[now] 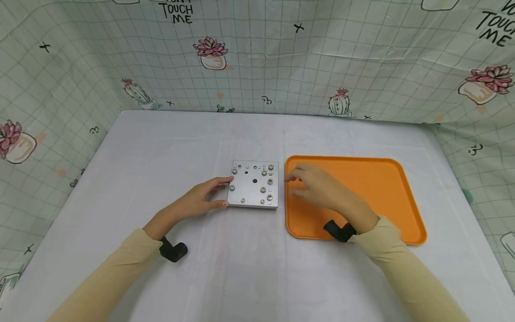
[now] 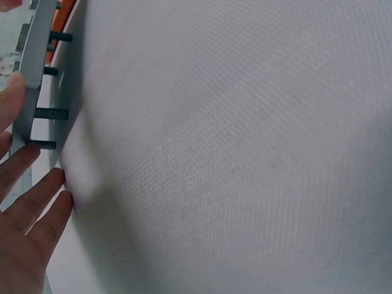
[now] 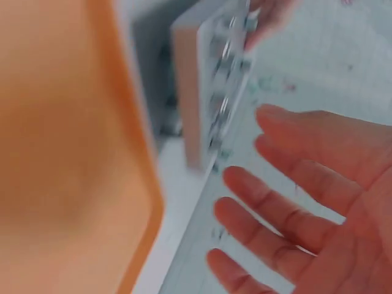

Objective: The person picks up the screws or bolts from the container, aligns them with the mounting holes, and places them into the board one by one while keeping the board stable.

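A silver metal plate (image 1: 249,195) with several holes and socket-head screws (image 1: 270,181) lies at the middle of the table. My left hand (image 1: 200,197) holds its left side, the thumb at the near corner and the forefinger on the left edge. In the left wrist view, threaded screw ends (image 2: 52,113) stick out below the plate, and the other fingers are spread. My right hand (image 1: 311,185) hovers over the left part of an orange tray (image 1: 374,179), right of the plate. Its fingers are loosely bent and apart, and I see nothing between them in the right wrist view.
White cloth covers the table (image 1: 181,147). The tray's left rim stands a narrow gap from the plate's right edge. A patterned curtain (image 1: 257,58) hangs behind and along both sides. Black wrist mounts (image 1: 174,250) project from both wrists.
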`<action>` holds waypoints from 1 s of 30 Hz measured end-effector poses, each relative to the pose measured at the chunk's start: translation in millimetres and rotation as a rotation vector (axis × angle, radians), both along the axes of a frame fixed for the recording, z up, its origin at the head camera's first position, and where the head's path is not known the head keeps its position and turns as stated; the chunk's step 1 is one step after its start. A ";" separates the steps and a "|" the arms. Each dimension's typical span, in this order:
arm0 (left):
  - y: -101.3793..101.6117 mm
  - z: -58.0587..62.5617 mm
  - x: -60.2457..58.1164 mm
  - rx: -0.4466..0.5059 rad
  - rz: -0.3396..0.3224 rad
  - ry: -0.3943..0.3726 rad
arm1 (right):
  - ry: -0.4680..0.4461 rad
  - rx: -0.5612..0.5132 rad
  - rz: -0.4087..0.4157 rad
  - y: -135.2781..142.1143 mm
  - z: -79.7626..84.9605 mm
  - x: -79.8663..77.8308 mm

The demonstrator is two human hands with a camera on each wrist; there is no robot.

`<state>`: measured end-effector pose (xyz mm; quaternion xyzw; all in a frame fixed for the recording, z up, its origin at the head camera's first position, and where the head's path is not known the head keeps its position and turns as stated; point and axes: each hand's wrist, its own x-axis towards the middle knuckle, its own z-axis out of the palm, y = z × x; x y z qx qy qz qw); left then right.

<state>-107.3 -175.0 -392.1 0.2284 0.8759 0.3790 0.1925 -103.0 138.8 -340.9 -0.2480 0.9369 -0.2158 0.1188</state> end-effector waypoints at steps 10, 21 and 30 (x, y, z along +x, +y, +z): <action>0.4 -1.7 -0.7 0.002 -0.015 -0.001 | -0.152 0.138 -0.056 72.9 -13.4 16.8; 0.1 -0.5 -2.8 -0.003 -0.015 -0.005 | -0.225 0.184 -0.061 85.7 -29.1 16.7; -0.2 -2.3 -2.7 -0.003 0.004 -0.020 | -0.234 0.186 -0.046 86.9 -29.0 10.7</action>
